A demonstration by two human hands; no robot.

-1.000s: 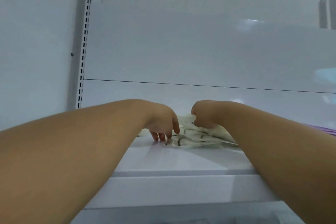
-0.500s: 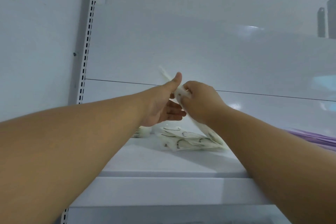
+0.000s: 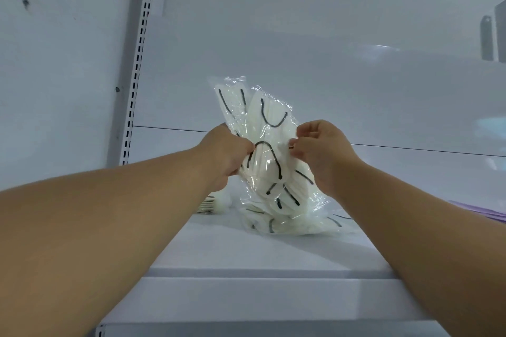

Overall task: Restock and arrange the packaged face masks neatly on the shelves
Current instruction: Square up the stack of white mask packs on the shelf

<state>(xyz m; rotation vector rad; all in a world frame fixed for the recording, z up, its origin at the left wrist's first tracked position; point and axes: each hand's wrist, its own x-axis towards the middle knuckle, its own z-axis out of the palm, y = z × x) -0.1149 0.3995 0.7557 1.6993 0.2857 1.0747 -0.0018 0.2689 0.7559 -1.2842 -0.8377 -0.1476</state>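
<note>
Mask packs (image 3: pixel 262 150) now raised between hands

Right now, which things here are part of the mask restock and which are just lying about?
Part of the job:
mask packs, held up by left hand and right hand
mask pile
shelf

Lying about:
purple sheets
striped stack
</note>
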